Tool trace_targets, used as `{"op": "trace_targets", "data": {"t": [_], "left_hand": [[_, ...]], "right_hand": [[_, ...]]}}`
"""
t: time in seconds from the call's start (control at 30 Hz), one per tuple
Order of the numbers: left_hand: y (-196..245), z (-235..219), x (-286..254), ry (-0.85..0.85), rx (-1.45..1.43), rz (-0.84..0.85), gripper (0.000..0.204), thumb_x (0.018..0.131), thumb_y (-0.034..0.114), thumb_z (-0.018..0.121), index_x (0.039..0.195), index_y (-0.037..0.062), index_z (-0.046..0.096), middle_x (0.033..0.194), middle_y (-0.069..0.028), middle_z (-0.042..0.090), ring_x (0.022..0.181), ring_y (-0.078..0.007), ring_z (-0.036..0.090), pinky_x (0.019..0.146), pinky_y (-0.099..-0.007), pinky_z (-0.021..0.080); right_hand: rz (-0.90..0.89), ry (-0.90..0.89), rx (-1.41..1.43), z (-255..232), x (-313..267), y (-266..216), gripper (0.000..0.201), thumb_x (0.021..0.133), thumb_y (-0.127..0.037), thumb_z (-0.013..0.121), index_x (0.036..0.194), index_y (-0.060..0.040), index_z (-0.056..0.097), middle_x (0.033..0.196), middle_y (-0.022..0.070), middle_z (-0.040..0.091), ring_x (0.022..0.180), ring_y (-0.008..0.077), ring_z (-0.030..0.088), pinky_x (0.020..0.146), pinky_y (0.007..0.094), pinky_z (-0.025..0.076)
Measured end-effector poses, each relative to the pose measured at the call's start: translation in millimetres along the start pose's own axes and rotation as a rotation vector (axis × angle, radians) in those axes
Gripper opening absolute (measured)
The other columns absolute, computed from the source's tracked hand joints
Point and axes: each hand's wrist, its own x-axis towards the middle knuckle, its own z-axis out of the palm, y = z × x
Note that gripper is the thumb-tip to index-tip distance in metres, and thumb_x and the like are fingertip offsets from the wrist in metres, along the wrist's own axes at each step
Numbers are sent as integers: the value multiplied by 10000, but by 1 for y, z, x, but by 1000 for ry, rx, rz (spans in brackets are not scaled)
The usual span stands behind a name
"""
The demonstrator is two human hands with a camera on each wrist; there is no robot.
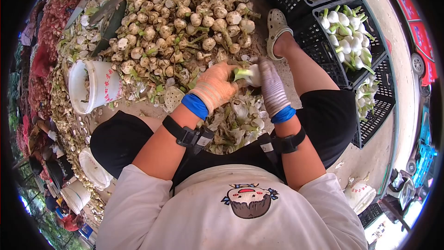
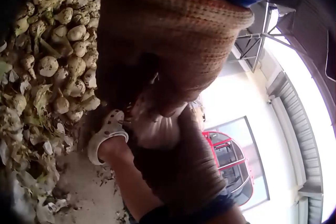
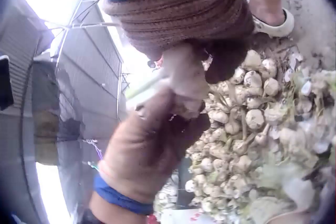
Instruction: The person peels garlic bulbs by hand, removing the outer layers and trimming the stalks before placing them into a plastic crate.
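Note:
A garlic bulb with pale, clean skin and a short green stem stub is between my two gloved hands, above the leaf litter. My left hand, in an orange-tinted knit glove, holds it from the stem side. From the other side my right hand, in a greyish striped glove, grips the bulb. In the right wrist view the left thumb presses on the bulb, its stem pointing left. The left wrist view shows the bulb in shadow between the gloves, with part of it hidden by fingers.
A large heap of soil-stained garlic lies ahead. Peeled leaves and skins cover the ground between my legs. On the right, black crates hold clean white bulbs. A white bucket stands on the left, near a long blade.

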Motion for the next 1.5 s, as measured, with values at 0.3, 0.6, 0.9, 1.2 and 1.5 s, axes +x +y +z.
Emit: {"op": "trace_targets", "data": {"t": [0.3, 0.6, 0.9, 1.2, 1.5], "left_hand": [[1, -12, -1, -172, -580, -318, 261, 820, 198, 577, 992, 7, 537, 811, -67, 586, 663, -152, 557, 582, -274, 470], [-32, 11, 0, 31, -1377, -338, 235, 801, 97, 574, 1025, 47, 523, 880, -63, 596, 762, -193, 588, 679, -294, 482], [-37, 45, -10, -584, -742, -40, 288, 804, 224, 578, 1046, 67, 572, 974, -153, 590, 972, -286, 540, 801, -334, 446], [-171, 93, 73, -478, 639, -287, 449, 790, 219, 550, 1222, 113, 491, 1167, -162, 536, 1027, -328, 541, 839, -395, 474], [-91, 29, 60, -2, -912, -849, 256, 754, 233, 586, 994, 149, 618, 1023, -62, 599, 901, -209, 593, 897, -357, 430]], "right_hand": [[-121, 46, 432, 5, -5, -3, 372, 881, -426, 495, 980, -70, 529, 761, 54, 569, 526, 111, 532, 355, 205, 413], [-156, 60, 193, 19, -15, -4, 421, 854, -435, 534, 976, -32, 530, 851, 98, 575, 690, 156, 586, 560, 277, 531], [-227, 39, 844, -36, -7, -35, 262, 846, -182, 498, 1014, 18, 523, 968, 154, 572, 756, 251, 598, 677, 375, 534], [-640, 96, 883, -71, -18, -70, 553, 884, -426, 436, 1199, 29, 444, 1121, 156, 539, 880, 213, 545, 700, 300, 468], [-531, 108, -194, -12, 35, -11, 453, 828, -232, 574, 1202, -12, 444, 1066, 149, 554, 955, 246, 568, 815, 335, 470]]}}
